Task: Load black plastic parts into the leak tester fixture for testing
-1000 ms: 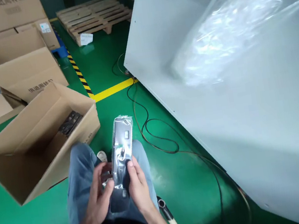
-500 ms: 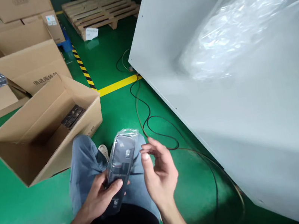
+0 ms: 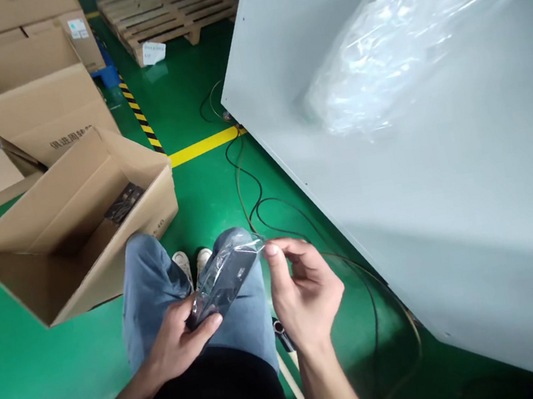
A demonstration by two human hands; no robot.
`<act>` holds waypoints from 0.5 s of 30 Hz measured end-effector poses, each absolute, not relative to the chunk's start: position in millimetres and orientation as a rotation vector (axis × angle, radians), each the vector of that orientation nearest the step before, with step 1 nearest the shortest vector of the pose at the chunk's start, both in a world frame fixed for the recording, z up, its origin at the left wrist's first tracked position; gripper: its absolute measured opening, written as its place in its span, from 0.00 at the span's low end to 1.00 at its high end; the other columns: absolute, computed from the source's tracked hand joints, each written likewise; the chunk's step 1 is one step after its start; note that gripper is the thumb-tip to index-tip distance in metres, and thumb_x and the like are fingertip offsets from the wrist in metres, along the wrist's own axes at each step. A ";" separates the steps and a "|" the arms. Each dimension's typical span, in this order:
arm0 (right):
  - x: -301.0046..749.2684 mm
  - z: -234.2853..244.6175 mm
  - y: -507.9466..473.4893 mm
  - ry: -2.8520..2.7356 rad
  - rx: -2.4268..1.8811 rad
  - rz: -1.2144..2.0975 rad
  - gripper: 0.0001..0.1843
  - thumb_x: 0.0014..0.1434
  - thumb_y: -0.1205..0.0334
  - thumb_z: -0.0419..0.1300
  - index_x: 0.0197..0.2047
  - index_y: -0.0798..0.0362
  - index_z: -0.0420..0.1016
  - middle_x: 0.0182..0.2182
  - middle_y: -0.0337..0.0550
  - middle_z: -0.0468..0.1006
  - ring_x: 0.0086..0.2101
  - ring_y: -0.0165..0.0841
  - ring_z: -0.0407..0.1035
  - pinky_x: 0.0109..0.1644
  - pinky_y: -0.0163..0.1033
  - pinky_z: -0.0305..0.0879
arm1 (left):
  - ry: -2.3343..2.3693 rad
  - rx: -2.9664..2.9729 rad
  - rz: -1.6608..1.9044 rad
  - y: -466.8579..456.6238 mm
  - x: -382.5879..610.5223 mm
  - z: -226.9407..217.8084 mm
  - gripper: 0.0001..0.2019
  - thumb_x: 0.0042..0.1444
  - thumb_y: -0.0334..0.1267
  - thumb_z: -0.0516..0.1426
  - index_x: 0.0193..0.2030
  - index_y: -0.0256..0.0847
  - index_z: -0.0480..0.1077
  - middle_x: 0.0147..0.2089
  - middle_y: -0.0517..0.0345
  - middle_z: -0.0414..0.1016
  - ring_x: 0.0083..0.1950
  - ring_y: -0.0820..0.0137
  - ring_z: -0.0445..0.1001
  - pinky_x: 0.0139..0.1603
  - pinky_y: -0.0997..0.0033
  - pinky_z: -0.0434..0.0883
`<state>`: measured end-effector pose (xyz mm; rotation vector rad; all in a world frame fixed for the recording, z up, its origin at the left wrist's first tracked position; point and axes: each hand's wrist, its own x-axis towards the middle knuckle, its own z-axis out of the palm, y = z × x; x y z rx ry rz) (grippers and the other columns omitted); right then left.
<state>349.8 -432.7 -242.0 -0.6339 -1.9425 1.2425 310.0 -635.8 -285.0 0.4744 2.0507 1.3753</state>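
Over my lap, a long, flat dark plastic part lies tilted inside a clear plastic bag. My left hand is closed around its lower end, thumb on the near side. At the upper end, my right hand pinches the edge of the bag between thumb and forefinger. Film and glare blur the part's details. To the left of my knees stands an open cardboard box with some dark wrapped pieces at its far end.
A large grey panel surface fills the right side, with a heap of clear plastic bags on it. Cables trail over the green floor beside it. More cartons stand at left; a wooden pallet lies behind.
My right hand has moved from beside the bag to pinch its upper end. The bagged part has turned and tilted towards the right. The whole view has shifted slightly.
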 end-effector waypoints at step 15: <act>347.0 -219.0 -421.0 -1.866 -0.723 1.287 0.16 0.74 0.47 0.62 0.47 0.52 0.80 0.33 0.40 0.77 0.33 0.33 0.73 0.40 0.39 0.72 | 1.584 -0.037 1.474 -638.5 298.7 -278.1 0.25 0.54 0.63 0.67 0.39 0.40 0.77 0.34 0.54 0.82 0.31 0.65 0.77 0.30 0.69 0.72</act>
